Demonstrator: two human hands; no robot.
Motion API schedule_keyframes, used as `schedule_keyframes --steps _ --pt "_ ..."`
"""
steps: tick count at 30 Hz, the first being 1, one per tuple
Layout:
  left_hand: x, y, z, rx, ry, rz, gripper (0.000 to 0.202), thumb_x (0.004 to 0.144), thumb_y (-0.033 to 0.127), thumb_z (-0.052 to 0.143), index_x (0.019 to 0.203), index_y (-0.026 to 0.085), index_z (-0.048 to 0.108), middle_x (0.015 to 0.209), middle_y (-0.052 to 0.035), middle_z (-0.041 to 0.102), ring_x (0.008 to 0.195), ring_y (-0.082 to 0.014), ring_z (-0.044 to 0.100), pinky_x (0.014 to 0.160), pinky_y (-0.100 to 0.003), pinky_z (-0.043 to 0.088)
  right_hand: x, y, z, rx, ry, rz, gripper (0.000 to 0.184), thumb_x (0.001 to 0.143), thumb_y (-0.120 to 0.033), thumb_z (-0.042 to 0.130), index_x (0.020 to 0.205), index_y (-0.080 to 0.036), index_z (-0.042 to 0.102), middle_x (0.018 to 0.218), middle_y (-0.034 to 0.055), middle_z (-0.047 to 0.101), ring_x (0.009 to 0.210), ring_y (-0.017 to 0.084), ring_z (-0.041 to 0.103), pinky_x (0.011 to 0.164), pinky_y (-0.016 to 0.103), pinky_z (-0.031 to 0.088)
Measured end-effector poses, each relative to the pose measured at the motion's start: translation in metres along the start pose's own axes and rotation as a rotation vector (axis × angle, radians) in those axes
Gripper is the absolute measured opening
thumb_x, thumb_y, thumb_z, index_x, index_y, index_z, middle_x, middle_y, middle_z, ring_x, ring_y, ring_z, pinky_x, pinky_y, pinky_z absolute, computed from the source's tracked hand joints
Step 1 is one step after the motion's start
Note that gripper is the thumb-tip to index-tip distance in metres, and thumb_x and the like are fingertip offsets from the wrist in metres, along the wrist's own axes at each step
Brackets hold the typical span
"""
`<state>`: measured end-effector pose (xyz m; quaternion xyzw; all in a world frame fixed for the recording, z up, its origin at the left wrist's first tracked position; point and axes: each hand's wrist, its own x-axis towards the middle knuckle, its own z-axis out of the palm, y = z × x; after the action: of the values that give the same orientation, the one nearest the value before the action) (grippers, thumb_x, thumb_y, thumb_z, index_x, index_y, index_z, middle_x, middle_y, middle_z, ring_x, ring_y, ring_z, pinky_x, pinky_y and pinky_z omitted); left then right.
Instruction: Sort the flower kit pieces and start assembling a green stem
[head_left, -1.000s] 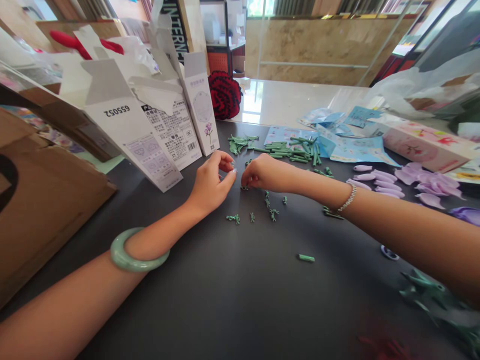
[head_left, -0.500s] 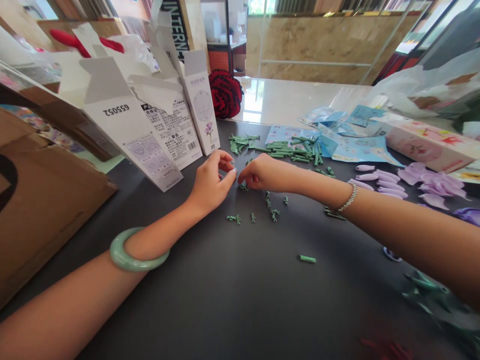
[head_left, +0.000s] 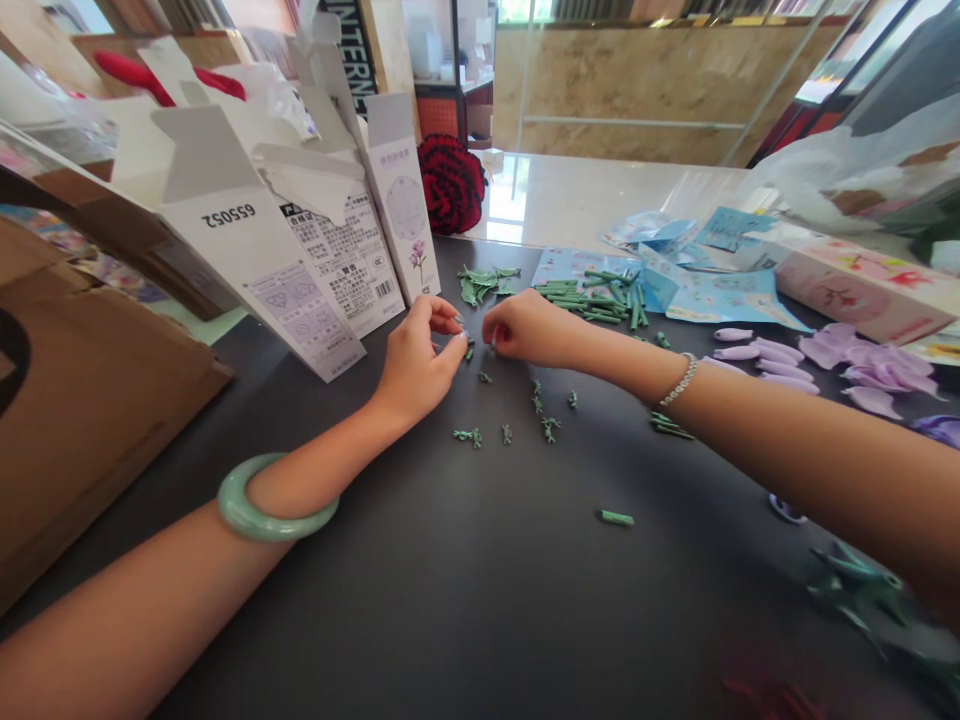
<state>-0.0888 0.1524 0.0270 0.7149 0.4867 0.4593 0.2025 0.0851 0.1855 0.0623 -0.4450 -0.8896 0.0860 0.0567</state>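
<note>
My left hand (head_left: 421, 357) is curled, its thumb and fingertips close together over the dark table. A small green plastic piece (head_left: 470, 351) shows right at its thumb tip; whether it is held or lying there I cannot tell. Facing it, my right hand (head_left: 531, 332) has its fingers pinched and folded in, hiding what may be between them. The two hands are slightly apart. Below them lie small branched green pieces, including one alone (head_left: 486, 377), a pair (head_left: 468, 437) and a cluster (head_left: 550, 430). Nearer me rests a short green tube (head_left: 616, 518).
Opened white boxes (head_left: 262, 260) and a brown carton (head_left: 97, 400) stand on the left. Behind my hands are green leaves (head_left: 487, 284) and green stems (head_left: 600, 300). Purple petals (head_left: 892, 365), blue paper (head_left: 720, 295) and a pink box (head_left: 862, 285) occupy the right.
My right hand has shifted slightly up and to the right, away from the left hand. One small green piece beneath it is now uncovered. My left hand has barely moved.
</note>
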Motion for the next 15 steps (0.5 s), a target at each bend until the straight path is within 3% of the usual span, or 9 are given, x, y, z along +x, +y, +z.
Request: schedule_keyframes --steps 8,15 --pt "0.002 0.000 0.001 -0.008 -0.001 -0.026 0.018 0.077 0.011 0.059 0.089 0.020 0.052 0.085 -0.0020 0.067 0.084 -0.0180 0.065 0.069 -0.031 0.049 0.012 0.001 0.000 -0.067 -0.022 0.015 0.031 0.078 -0.002 0.055 0.095 -0.015 0.078 0.089 0.0071 0.075 0.085 0.021 0.066 0.081 0.031 0.047" --pt "0.001 0.001 0.000 -0.010 0.000 -0.027 0.017 0.077 0.010 0.060 0.090 0.020 0.052 0.085 -0.0017 0.067 0.083 -0.0176 0.065 0.069 -0.031 0.048 0.006 -0.005 -0.006 -0.097 -0.024 0.032 0.027 0.082 -0.006 0.061 0.103 -0.010 0.078 0.096 0.0122 0.077 0.089 0.022 0.068 0.083 0.032 0.048"
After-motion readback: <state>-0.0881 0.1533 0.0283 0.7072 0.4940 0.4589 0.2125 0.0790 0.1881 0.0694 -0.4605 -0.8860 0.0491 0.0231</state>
